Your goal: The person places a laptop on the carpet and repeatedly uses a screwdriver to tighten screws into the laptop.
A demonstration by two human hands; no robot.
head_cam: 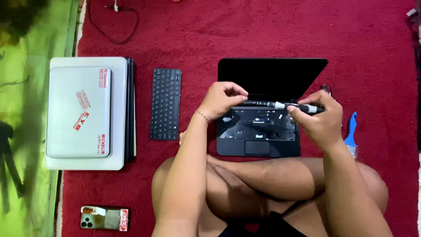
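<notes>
Light's coming in even and soft from overhead, barely casting shadows on the red carpet point(263, 30). The green mat point(30, 109) is looking smeary and blurred, and the whole picture's running slightly soft.

Laptop screen point(272, 77): dark, unlit, tilted back on the red carpet ahead of the person; trapezoid outline, black bezel.

Stickers point(83, 109) on the grey lid of the top laptop in the stack at left: several red-and-white ones, some rectangular strips near the lid's right edge, one rounded oval and one slanted near the middle.

Phone point(104, 218) at lower left, back up: a small red-and-white label at its right end.
</notes>
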